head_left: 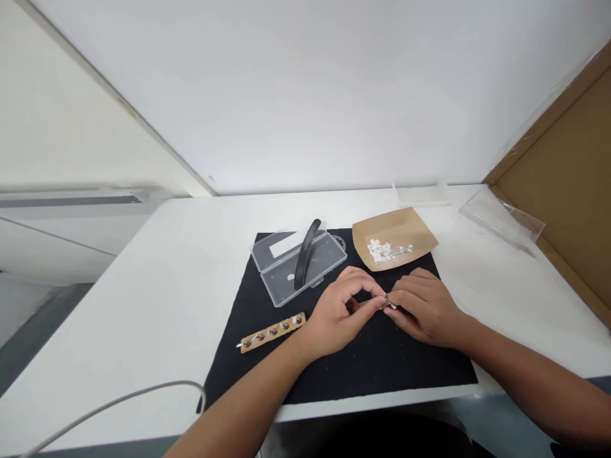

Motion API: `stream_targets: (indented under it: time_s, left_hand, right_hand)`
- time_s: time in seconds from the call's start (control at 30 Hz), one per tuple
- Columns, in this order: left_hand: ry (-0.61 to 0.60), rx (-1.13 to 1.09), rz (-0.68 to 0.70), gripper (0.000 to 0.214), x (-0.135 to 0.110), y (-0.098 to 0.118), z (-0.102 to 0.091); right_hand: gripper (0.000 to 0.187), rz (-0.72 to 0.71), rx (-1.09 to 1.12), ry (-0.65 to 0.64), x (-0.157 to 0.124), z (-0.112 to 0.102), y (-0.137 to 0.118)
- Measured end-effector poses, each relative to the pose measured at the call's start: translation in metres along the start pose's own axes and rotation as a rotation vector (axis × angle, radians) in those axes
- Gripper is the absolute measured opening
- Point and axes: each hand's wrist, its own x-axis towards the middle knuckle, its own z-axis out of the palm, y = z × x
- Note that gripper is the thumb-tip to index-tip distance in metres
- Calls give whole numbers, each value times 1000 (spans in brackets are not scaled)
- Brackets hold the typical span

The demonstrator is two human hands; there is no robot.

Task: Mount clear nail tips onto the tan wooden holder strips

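"Pinching something over the black mat (405, 375), weren't they?"

"From where I stood, a small silvery piece (391, 305), right of the mat's middle. The left hand (347, 306) gripped it between thumb and forefinger; the right hand (424, 306) had its fingers closed on it too."

"What lay around them?"

"On the mat's left was a wooden strip (266, 338) with metal studs (272, 331); toward its back, an open clear case (279, 289) with a curved black bar (305, 254) across it; at its back right corner, a cardboard tray (394, 226) of white chips (379, 250)."
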Motion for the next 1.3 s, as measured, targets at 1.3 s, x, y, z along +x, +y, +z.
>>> stream_targets:
  time_s: [1.3]
  left_hand:
    - [238, 171, 252, 10, 1, -13, 7]
  right_hand:
    - [21, 39, -1, -45, -3, 10, -1]
